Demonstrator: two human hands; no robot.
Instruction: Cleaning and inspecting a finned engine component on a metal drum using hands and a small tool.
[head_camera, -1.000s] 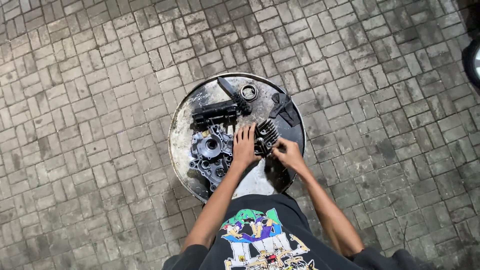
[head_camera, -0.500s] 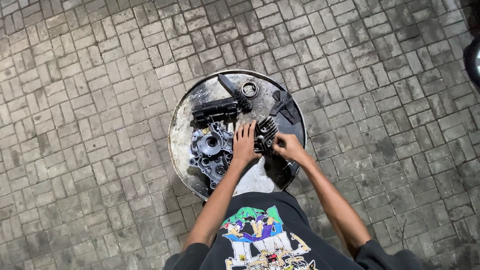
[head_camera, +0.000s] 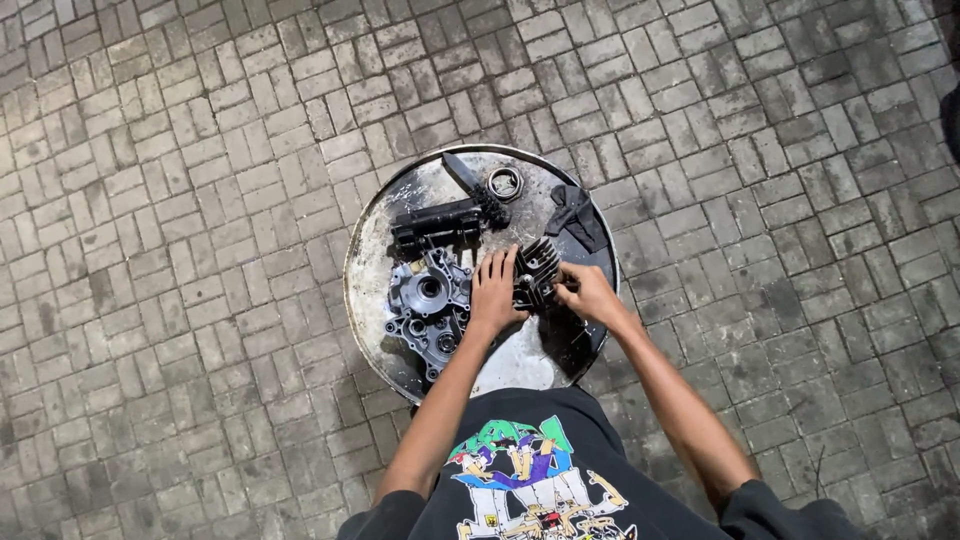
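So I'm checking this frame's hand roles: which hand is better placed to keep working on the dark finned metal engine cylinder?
Probably the right hand: its fingers sit at the dark finned metal engine cylinder edge, seemingly pinching something there. The left hand lies flat, spread, bracing the cylinder's other side on the round metal tray.

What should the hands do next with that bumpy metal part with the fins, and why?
Probably keep the left hand pressed flat on the finned cylinder while the right hand works at its right side. The part sits loose on the round metal tray, tight beside the grey engine cover, so it would likely slide if let go.
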